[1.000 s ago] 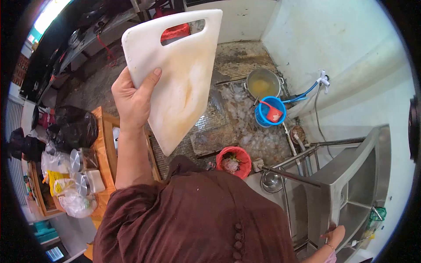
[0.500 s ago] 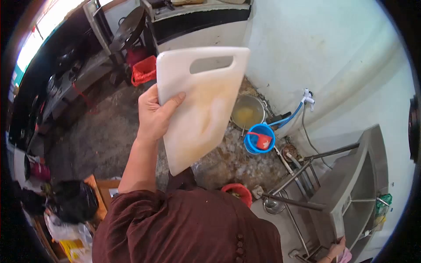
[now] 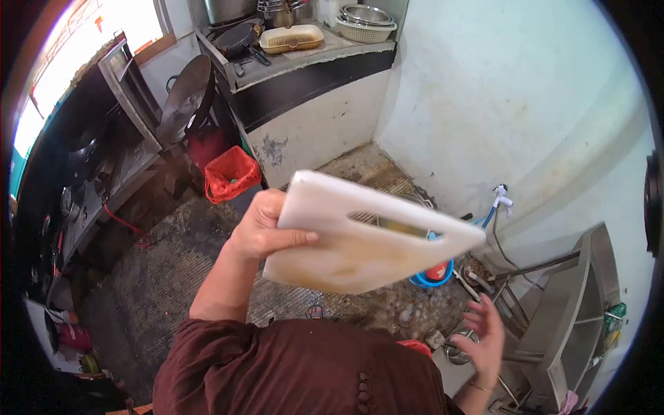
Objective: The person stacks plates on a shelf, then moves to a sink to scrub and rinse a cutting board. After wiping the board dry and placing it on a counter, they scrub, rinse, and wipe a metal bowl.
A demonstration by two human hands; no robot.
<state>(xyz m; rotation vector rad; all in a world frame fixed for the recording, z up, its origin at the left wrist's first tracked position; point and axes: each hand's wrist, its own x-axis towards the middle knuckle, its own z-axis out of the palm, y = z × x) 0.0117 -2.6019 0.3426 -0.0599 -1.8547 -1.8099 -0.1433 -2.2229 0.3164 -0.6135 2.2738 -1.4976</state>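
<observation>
My left hand (image 3: 266, 225) grips a white cutting board (image 3: 360, 256) by its left edge, thumb on the near face and fingers behind. The board is tilted, with yellowish stains and a slot handle along its upper side. Lower right, my right hand (image 3: 484, 339) is raised with fingers apart and nothing in it, separate from the board. A pink cloth (image 3: 568, 402) hangs at the near edge of the steel sink (image 3: 560, 332). Behind the board, partly hidden, a blue bucket (image 3: 446, 275) with a red scoop (image 3: 437, 271) stands on the wet floor.
On the right wall is a white tap (image 3: 503, 197) with a blue hose. A red-lined bin (image 3: 232, 173) stands at left, near a large wok (image 3: 185, 100). The back counter (image 3: 311, 63) bears a basket (image 3: 366, 31) with bowls and a tray (image 3: 292, 39).
The cutting board has tipped flatter and moved lower and rightward in view. My right hand has left the sink edge and pink cloth and come up towards the board. The view has tilted upward.
</observation>
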